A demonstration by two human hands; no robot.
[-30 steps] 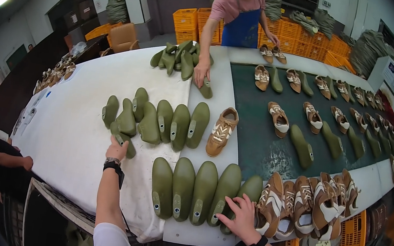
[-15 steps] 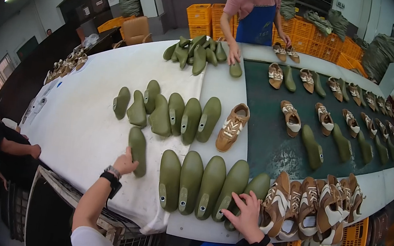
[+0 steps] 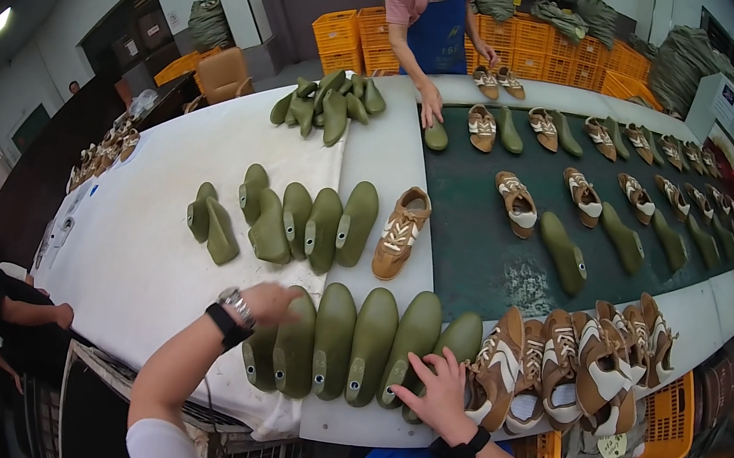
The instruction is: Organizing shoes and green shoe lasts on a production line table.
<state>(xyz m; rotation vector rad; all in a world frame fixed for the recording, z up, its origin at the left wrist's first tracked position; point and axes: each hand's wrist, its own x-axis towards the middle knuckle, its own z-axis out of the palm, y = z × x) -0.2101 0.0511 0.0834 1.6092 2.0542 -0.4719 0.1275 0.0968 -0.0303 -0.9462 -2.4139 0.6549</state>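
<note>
Several green shoe lasts (image 3: 372, 346) lie side by side along the near table edge, heel ends with round holes toward me. My left hand (image 3: 272, 305), slightly blurred, is bent over the toe of the leftmost last (image 3: 261, 359), one finger stretched over its neighbour; its grip is hidden. At the row's other end my right hand (image 3: 441, 394) rests with fingers apart on the lasts, beside the rightmost one (image 3: 462, 336). Several tan and white sneakers (image 3: 497, 367) stand close right of that hand. Beyond the row are more lasts (image 3: 323, 228) and one sneaker (image 3: 402, 234).
Orange crates (image 3: 671, 417) are below the table at right. On the green belt (image 3: 476, 243) sneakers and lasts lie in rows. Across the table a person in a blue apron (image 3: 439, 35) touches a last, near a pile of lasts (image 3: 336, 114). Another person (image 3: 14, 303) is at left.
The single last under my left hand has come right and now lies at the row's left end. A last in the group beyond leans over. My right hand stays on the row; the view shifted slightly.
</note>
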